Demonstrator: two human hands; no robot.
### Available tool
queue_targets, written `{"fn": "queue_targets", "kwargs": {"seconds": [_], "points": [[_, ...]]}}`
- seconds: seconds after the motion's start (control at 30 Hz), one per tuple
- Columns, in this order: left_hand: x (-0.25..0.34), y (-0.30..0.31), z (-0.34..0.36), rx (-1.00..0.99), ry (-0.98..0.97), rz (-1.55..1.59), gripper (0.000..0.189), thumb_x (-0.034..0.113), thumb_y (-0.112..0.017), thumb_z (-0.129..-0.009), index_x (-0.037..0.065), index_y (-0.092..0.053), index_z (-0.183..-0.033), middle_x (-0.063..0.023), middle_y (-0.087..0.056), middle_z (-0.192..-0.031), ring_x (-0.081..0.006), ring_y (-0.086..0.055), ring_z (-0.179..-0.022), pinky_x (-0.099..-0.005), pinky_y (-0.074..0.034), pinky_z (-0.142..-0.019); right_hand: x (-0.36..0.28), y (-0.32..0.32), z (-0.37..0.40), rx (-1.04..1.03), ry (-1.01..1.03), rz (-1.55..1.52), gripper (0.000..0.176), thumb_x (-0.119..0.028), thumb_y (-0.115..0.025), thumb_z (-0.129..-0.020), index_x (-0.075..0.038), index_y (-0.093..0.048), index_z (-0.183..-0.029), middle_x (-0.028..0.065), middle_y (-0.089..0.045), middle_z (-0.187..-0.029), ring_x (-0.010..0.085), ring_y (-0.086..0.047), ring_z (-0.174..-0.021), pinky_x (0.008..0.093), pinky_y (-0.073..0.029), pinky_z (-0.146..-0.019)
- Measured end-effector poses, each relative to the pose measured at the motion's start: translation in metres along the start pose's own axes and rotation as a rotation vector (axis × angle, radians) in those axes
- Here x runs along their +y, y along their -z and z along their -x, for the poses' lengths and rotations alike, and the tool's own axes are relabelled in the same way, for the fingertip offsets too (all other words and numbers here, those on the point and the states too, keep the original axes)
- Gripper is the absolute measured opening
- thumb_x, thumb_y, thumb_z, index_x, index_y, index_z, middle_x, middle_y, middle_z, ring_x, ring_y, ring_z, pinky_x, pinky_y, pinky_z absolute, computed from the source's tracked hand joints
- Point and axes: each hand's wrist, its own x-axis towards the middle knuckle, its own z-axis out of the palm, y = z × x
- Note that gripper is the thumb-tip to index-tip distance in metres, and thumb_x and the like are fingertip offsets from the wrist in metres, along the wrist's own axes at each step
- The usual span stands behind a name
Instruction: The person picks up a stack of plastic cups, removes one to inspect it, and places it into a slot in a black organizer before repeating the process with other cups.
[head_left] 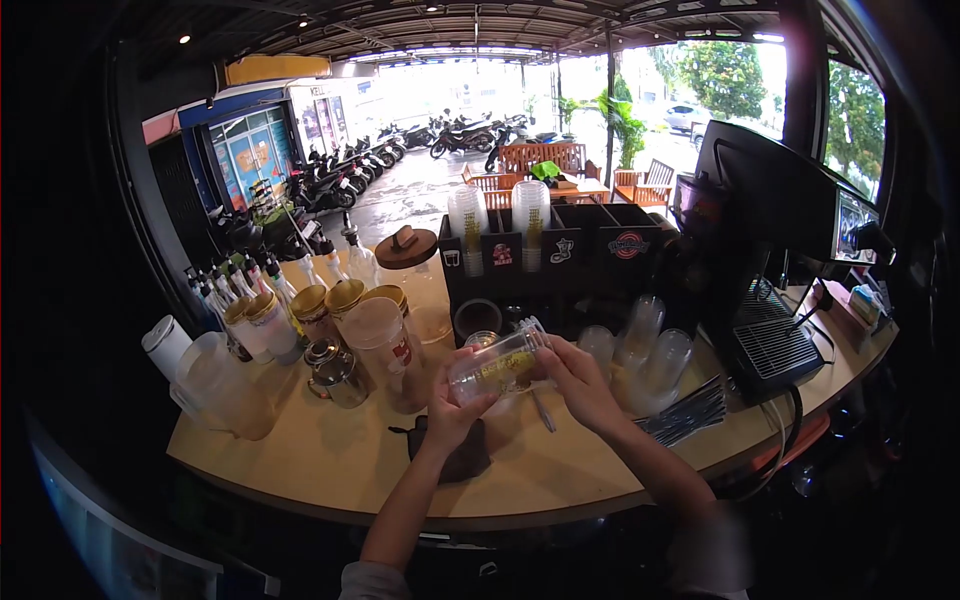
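Over the middle of the counter I hold clear plastic cups (495,372) with yellow print, nested and lying on their side. My left hand (455,405) wraps round the base end at the left. Toward the rims at the right, my right hand (578,380) closes on the cups with its fingers. Below them, a dark pouch (462,452) and a thin metal utensil (544,412) lie on the wood. A tall frosted pitcher (385,345) with a red mark stands just left of my left hand.
Upturned clear cups (668,362) stand at right, beside wrapped straws (690,415) and a coffee machine (770,335). A black organiser (590,250) holds cup stacks (531,222). At left are a steel pot (335,375), a plastic jug (225,385), gold-rimmed canisters (272,320) and pump bottles (240,282).
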Motion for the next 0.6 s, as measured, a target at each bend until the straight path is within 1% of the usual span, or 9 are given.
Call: {"fn": "queue_targets", "kwargs": {"seconds": [0.03, 0.1, 0.23, 0.3, 0.43, 0.5, 0.53, 0.6], "points": [[0.001, 0.0, 0.0, 0.001, -0.003, -0.001, 0.069, 0.003, -0.078, -0.068, 0.006, -0.042, -0.127, -0.0107, -0.041, -0.135, -0.0223, -0.044, -0.122, -0.0363, -0.039, -0.102, 0.002, 0.002, 0.0, -0.002, 0.002, 0.0, 0.035, -0.019, -0.04, -0.099, 0.005, -0.05, -0.122, 0.0094, -0.063, -0.1, 0.0131, -0.061, -0.089, 0.0283, -0.052, -0.08], [0.003, -0.001, 0.0, -0.052, -0.119, -0.005, 0.068, 0.004, -0.076, -0.07, 0.006, -0.041, -0.128, -0.0111, -0.042, -0.134, -0.0227, -0.044, -0.122, -0.0364, -0.039, -0.102, 0.008, 0.005, 0.001, -0.015, -0.057, -0.145, 0.029, -0.016, -0.042, -0.098, 0.005, -0.053, -0.114, 0.0091, -0.063, -0.096, 0.014, -0.063, -0.087, 0.0278, -0.052, -0.079], [0.004, -0.004, 0.005, -0.04, -0.102, -0.091, 0.067, 0.007, -0.076, -0.072, 0.005, -0.04, -0.128, -0.011, -0.045, -0.131, -0.0223, -0.046, -0.12, -0.0359, -0.041, -0.1, 0.007, 0.006, 0.003, 0.005, -0.061, -0.165, 0.027, -0.015, -0.043, -0.098, 0.006, -0.054, -0.111, 0.0096, -0.064, -0.095, 0.015, -0.064, -0.086, 0.0278, -0.052, -0.079], [0.009, -0.001, 0.005, -0.023, 0.014, -0.076, 0.067, 0.01, -0.075, -0.073, 0.005, -0.04, -0.129, -0.0098, -0.048, -0.126, -0.0217, -0.049, -0.117, -0.0347, -0.043, -0.098, 0.004, 0.006, 0.003, 0.041, -0.066, -0.169, 0.028, -0.016, -0.044, -0.097, 0.006, -0.054, -0.112, 0.0098, -0.064, -0.094, 0.0152, -0.064, -0.086, 0.0279, -0.052, -0.078], [0.001, 0.005, 0.002, 0.024, 0.043, -0.071, 0.062, 0.011, -0.072, -0.076, 0.005, -0.041, -0.13, -0.0084, -0.05, -0.122, -0.0198, -0.052, -0.113, -0.034, -0.046, -0.095, 0.002, 0.004, 0.003, 0.059, -0.035, -0.132, 0.029, -0.016, -0.044, -0.097, 0.006, -0.054, -0.114, 0.0097, -0.064, -0.093, 0.0146, -0.064, -0.084, 0.0269, -0.052, -0.076], [0.0, 0.005, 0.003, 0.073, 0.179, 0.091, 0.06, 0.021, -0.069, -0.081, 0.002, -0.04, -0.13, -0.0111, -0.052, -0.123, -0.0225, -0.054, -0.112, -0.0383, -0.049, -0.093, 0.008, 0.004, 0.002, 0.076, 0.0, -0.113, 0.031, -0.017, -0.045, -0.097, 0.006, -0.054, -0.117, 0.0095, -0.065, -0.092, 0.0138, -0.065, -0.082, 0.0259, -0.052, -0.075], [-0.002, 0.005, 0.002, 0.074, 0.178, 0.091, 0.06, 0.021, -0.069, -0.081, 0.002, -0.04, -0.13, -0.0111, -0.052, -0.123, -0.0225, -0.054, -0.112, -0.0383, -0.049, -0.093, 0.009, 0.003, 0.002, 0.075, 0.0, -0.113, 0.031, -0.017, -0.045, -0.097, 0.006, -0.054, -0.117, 0.0095, -0.065, -0.092, 0.0138, -0.065, -0.082, 0.0259, -0.052, -0.075], [-0.005, 0.007, 0.001, 0.061, 0.176, 0.12, 0.058, 0.023, -0.068, -0.083, 0.002, -0.04, -0.13, -0.0116, -0.052, -0.123, -0.0229, -0.056, -0.111, -0.0391, -0.052, -0.089, 0.011, 0.003, 0.001, 0.042, 0.035, -0.052, 0.034, -0.016, -0.044, -0.098, 0.007, -0.05, -0.121, 0.0114, -0.064, -0.098, 0.0161, -0.065, -0.085, 0.0288, -0.053, -0.078]]}}
